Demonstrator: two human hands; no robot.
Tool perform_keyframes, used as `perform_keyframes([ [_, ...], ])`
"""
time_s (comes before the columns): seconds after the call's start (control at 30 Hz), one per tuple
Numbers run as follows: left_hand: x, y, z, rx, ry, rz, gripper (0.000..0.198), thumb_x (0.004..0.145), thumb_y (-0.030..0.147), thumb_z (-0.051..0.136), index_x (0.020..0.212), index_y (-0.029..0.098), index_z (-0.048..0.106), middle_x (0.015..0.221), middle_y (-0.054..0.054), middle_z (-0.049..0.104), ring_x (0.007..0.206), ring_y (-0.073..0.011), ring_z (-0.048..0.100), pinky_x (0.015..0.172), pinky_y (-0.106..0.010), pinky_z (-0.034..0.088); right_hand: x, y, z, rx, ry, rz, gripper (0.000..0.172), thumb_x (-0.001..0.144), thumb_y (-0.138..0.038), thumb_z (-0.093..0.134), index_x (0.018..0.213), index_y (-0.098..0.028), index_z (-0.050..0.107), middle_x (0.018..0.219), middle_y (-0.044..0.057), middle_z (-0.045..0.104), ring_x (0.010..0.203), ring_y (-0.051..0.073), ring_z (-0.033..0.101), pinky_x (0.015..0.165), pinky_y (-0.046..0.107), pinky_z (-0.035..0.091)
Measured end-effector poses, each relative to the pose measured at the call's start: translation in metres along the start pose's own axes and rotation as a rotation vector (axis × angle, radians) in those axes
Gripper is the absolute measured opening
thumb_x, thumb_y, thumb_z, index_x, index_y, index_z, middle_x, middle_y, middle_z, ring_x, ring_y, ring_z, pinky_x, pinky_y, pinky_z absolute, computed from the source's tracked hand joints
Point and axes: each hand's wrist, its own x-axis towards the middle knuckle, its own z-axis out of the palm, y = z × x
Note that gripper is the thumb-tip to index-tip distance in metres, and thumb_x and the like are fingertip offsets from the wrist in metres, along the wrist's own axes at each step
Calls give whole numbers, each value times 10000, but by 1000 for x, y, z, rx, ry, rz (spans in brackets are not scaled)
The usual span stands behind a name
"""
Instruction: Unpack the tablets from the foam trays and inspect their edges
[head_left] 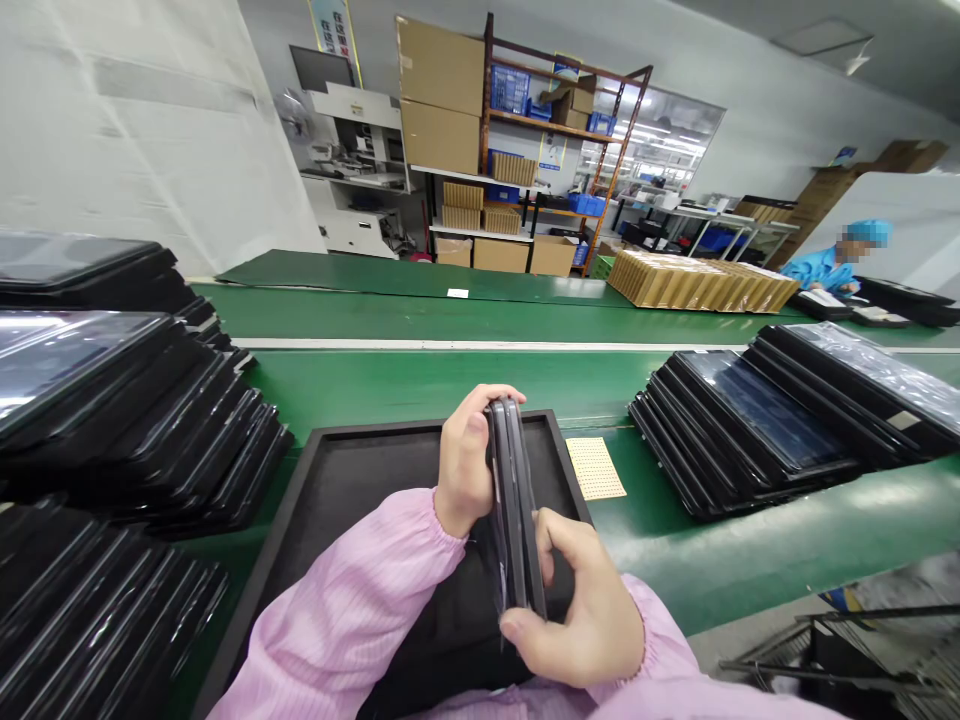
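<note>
Over a black rimmed tray [367,470], a black tablet-like panel [514,500] stands on edge between my hands. Seen edge-on, it shows two layers side by side; whether these are two separate panels I cannot tell. My left hand [466,460] grips its upper far end, fingers wrapped over the top. Lower down, my right hand [577,600] pinches the near end between thumb and fingers. Its broad faces are turned away from view. Just right of the tray lies a pale yellow sheet of small stickers [595,468].
Stacks of black screen panels stand at left [150,420] and right [742,420] on the green bench [360,375]. Cardboard dividers [697,280] sit on the far bench. A co-worker [825,265] in blue is at far right. Behind are a rusty shelf rack [555,120] and cartons [441,85].
</note>
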Motion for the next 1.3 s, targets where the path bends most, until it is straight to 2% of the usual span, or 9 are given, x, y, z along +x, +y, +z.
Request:
perform_keyframes([
  [0.17, 2, -6, 1, 11, 27, 24, 569, 958, 656, 297, 925, 223, 664, 891, -51, 701, 826, -220, 628, 767, -346, 476, 0, 3, -2, 76, -10, 22, 305, 597, -234, 591, 698, -255, 304, 611, -91, 373, 518, 100, 321, 499, 235, 265],
  [0.3, 4, -5, 2, 51, 40, 21, 577, 958, 657, 278, 924, 219, 651, 887, -54, 693, 822, -220, 628, 762, -346, 479, 0, 6, -5, 176, -18, 46, 327, 644, -271, 639, 716, -255, 321, 636, -81, 393, 544, 110, 353, 521, 237, 303],
  [0.4, 8, -1, -1, 97, 5, 4, 483, 920, 628, 393, 947, 213, 639, 916, -62, 696, 839, -232, 636, 780, -357, 493, 2, 10, -10, 225, -73, 47, 264, 724, -320, 612, 742, -250, 358, 663, -62, 416, 561, 123, 382, 541, 250, 337],
  [0.53, 12, 2, -6, 123, -76, -26, 312, 795, 443, 561, 990, 208, 626, 953, -60, 705, 850, -243, 650, 775, -367, 521, 4, 16, -13, 230, -117, 28, 207, 779, -376, 550, 759, -245, 390, 656, -49, 444, 582, 141, 416, 558, 265, 343],
  [0.63, 13, 2, -6, 84, -96, -28, 321, 751, 359, 553, 1023, 208, 633, 979, -64, 724, 908, -260, 674, 836, -392, 537, 4, 15, -11, 200, -74, 15, 157, 781, -346, 518, 773, -246, 397, 662, -46, 453, 588, 145, 426, 575, 272, 363],
  [0.8, 11, 2, -5, 79, -62, -33, 336, 764, 335, 534, 1052, 201, 644, 990, -66, 743, 942, -267, 693, 865, -403, 539, 2, 10, -9, 154, -44, -2, 174, 718, -275, 533, 836, -245, 408, 742, -33, 467, 614, 142, 452, 585, 267, 409],
  [0.93, 11, 3, -5, 44, -51, -31, 382, 727, 308, 535, 1090, 211, 605, 1045, -68, 741, 1002, -276, 690, 892, -418, 529, 4, 13, -12, 175, -22, -5, 162, 713, -254, 496, 843, -246, 400, 716, -42, 464, 593, 140, 453, 565, 260, 411],
  [1.13, 7, 6, -5, -46, -48, -136, 238, 664, 272, 517, 893, 243, 457, 1128, -89, 731, 1051, -287, 661, 890, -434, 489, 5, 9, -14, 76, -23, -14, 177, 707, -240, 467, 852, -253, 365, 696, -49, 475, 577, 139, 454, 547, 254, 403],
  [1.3, 4, 10, -4, -37, -62, -164, 185, 663, 243, 461, 841, 251, 411, 1147, -83, 714, 1082, -276, 637, 901, -427, 483, 2, 6, -13, -7, -25, -23, 212, 691, -227, 479, 863, -254, 357, 709, -48, 473, 581, 136, 440, 543, 251, 392],
])
